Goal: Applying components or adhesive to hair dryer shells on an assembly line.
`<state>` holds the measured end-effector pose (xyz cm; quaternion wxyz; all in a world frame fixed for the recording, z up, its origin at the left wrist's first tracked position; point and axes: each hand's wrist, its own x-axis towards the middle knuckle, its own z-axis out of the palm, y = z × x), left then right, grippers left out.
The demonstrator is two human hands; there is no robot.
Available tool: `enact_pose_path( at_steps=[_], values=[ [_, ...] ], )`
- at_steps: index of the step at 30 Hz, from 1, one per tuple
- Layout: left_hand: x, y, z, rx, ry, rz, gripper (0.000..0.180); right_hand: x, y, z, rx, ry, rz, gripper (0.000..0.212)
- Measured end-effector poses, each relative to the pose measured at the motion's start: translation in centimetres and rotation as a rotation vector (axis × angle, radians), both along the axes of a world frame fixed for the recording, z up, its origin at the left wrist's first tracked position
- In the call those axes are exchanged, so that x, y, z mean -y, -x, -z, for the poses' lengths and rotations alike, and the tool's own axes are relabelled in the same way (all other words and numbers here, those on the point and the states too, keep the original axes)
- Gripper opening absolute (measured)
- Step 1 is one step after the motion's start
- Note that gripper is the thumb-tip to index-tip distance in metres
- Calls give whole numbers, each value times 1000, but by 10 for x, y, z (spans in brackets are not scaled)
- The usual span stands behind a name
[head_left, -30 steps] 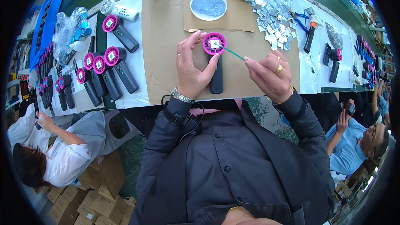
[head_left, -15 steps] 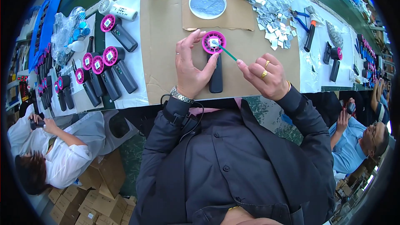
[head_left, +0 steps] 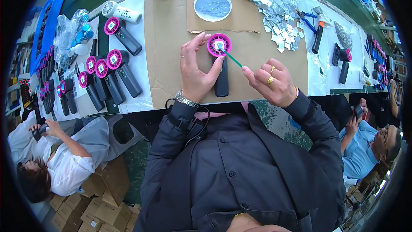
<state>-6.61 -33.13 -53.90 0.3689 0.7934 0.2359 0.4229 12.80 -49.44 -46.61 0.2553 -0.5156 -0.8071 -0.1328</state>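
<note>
A handheld fan (head_left: 222, 81) with a dark grey handle and a pink round head lies on the cardboard in front of me. At the centre of its head is a white square bearing a smear of grey paste (head_left: 219, 44). My left hand (head_left: 196, 71) curves around the left side of the head, thumb at its lower edge and fingers at its upper left, steadying it. A thin green stick (head_left: 234, 59) is pinched in my right hand (head_left: 274, 83), its tip touching the white square. Beyond the fan stands a round white dish (head_left: 213, 19) of grey paste.
More pink-headed fans (head_left: 113, 83) lie at the left, near a bag of blue-capped parts (head_left: 81, 32). Small silvery square plates (head_left: 281, 32) are heaped at the back right, beside blue-handled pliers (head_left: 307, 19). People sit working at both sides.
The stick's tip has shifted slightly downward on the white square, and my right hand has moved a little left and down. At the left, a person's hands have changed position around a dark object.
</note>
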Motion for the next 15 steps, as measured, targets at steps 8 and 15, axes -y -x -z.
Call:
enact_pose_path(
  at_steps=[8,15],
  values=[
    [0,-2,1,17,23,-6,76,-5,-1,1,-255,-62,94,37],
    [-1,-1,-2,12,8,-6,76,-3,11,2,-1058,201,461,21]
  ],
)
